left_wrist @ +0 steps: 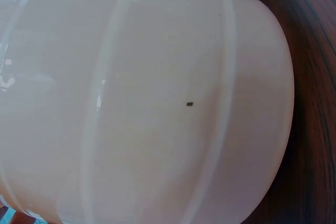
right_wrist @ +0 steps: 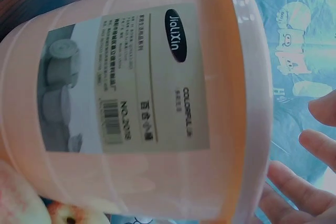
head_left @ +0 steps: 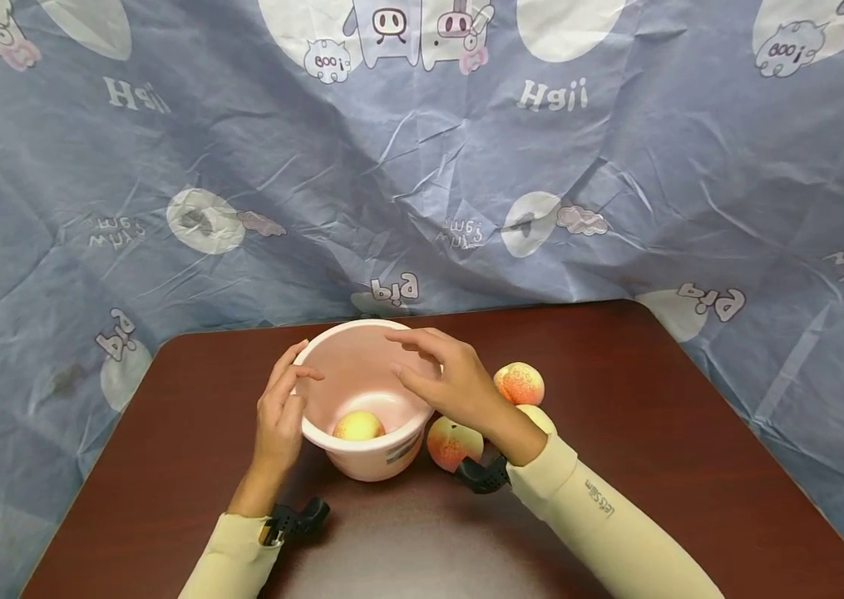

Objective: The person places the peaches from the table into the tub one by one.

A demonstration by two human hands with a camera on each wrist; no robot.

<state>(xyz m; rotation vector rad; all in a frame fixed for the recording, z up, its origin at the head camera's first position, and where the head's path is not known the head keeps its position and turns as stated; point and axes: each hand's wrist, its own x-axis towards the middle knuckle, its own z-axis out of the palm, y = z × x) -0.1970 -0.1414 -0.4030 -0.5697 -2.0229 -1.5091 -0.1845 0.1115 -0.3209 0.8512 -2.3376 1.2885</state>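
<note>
A pale pink plastic tub (head_left: pixel 372 462) stands on the table with one yellow-red peach (head_left: pixel 358 425) on its bottom. My left hand (head_left: pixel 281 416) is at the tub's left rim, its loosely bent fingers reaching to the edge and one fingertip overlapping the inside. Spread above the right rim, my right hand (head_left: pixel 451 378) has thumb and fingers apart over the opening, with nothing between them. From the right wrist, the tub's printed label (right_wrist: pixel 126 85) shows close up, with fingertips (right_wrist: pixel 299 184) beside the rim. Smooth ribbed tub wall (left_wrist: pixel 157 98) fills the left wrist view.
Just right of the tub lie three more peaches: one (head_left: pixel 455 443) near its side, one (head_left: pixel 519 384) farther back, and one (head_left: pixel 537 418) partly behind my right wrist. The dark brown table (head_left: pixel 616 374) ends at a blue patterned cloth (head_left: pixel 422 191).
</note>
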